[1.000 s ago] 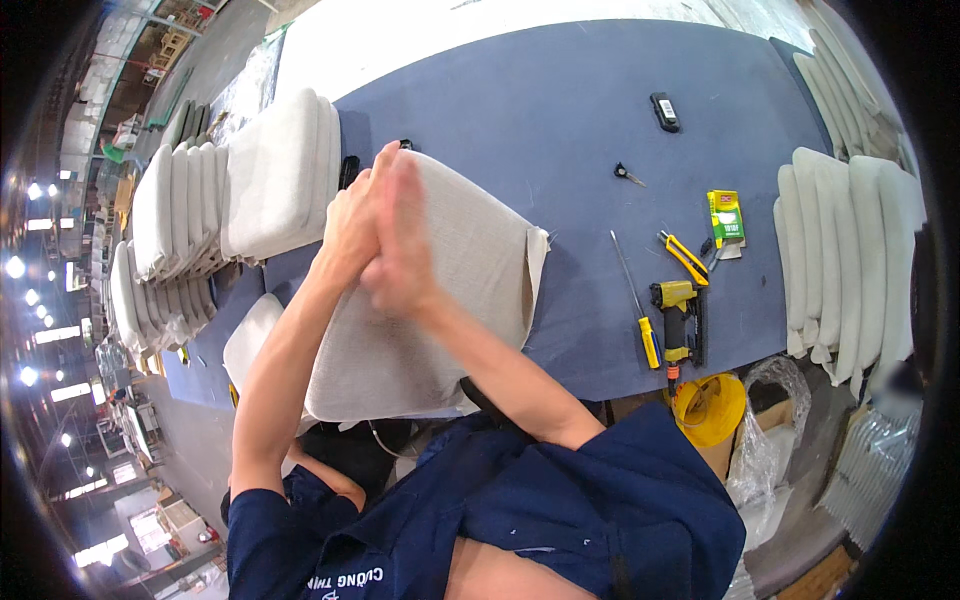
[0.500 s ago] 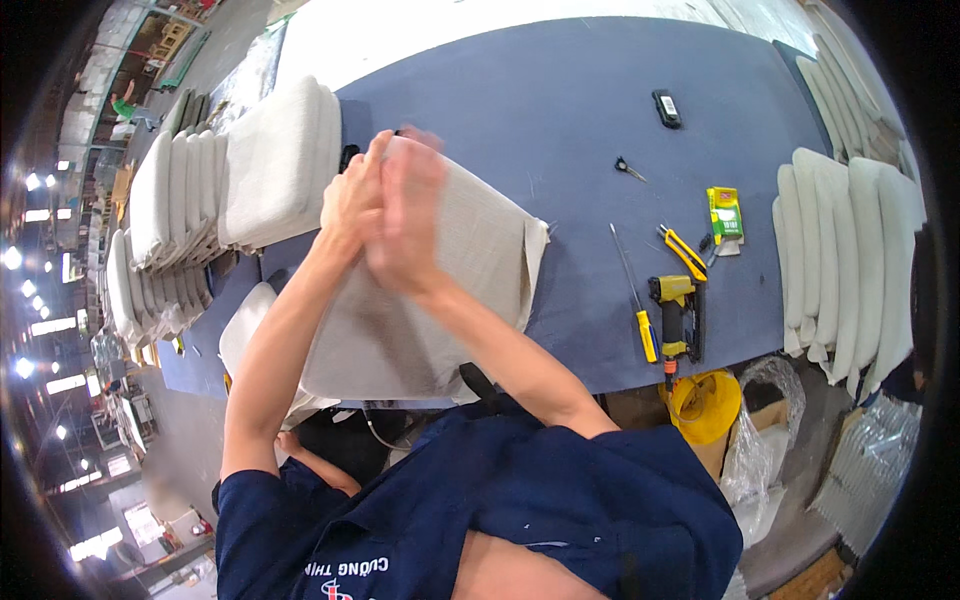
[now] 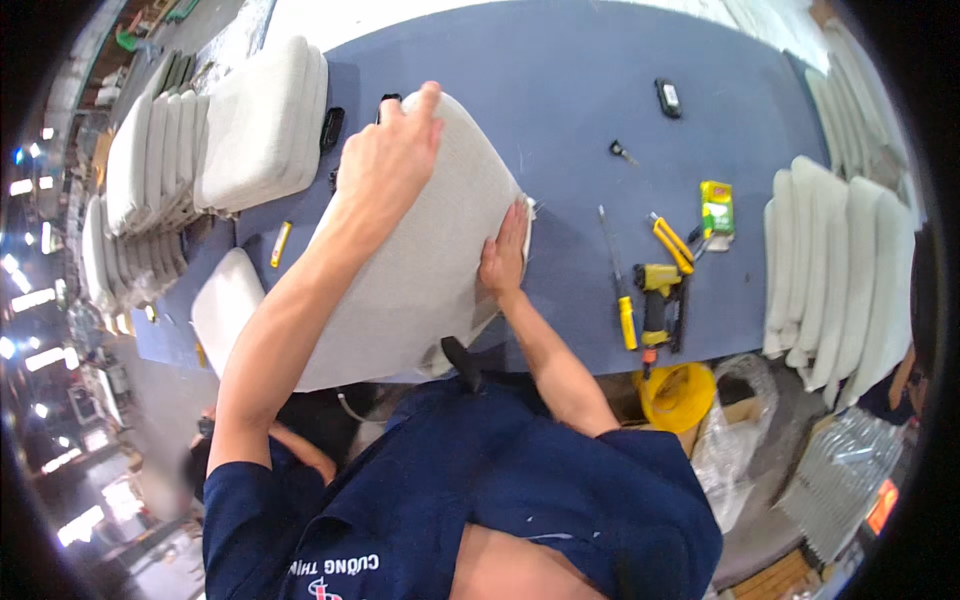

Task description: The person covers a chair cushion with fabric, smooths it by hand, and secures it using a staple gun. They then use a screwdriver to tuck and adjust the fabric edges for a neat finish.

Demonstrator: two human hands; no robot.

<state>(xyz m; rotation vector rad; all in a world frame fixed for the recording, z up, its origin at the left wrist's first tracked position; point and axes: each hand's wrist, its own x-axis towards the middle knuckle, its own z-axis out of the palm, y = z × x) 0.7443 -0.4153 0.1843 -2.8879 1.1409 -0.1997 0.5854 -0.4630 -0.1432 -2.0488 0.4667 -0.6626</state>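
A pale grey upholstered seat cushion point(image 3: 420, 270) lies on the blue-grey table point(image 3: 580, 90) in front of me. My left hand point(image 3: 385, 160) grips its far top edge, fingers curled over the rim. My right hand point(image 3: 503, 252) presses flat against the cushion's right side edge, fingers together. Both forearms reach over the cushion from below.
Stacks of similar cushions stand at the left point(image 3: 200, 150) and right point(image 3: 840, 270). A yellow staple gun point(image 3: 655, 300), a yellow-handled screwdriver point(image 3: 620, 290), pliers point(image 3: 672, 240), a small box point(image 3: 716, 208) and a black device point(image 3: 668, 97) lie right of the cushion. Another person crouches at lower left point(image 3: 270, 450).
My hands were together on the middle of the cushion; they have parted, the left to the far top edge, the right to the right side edge.
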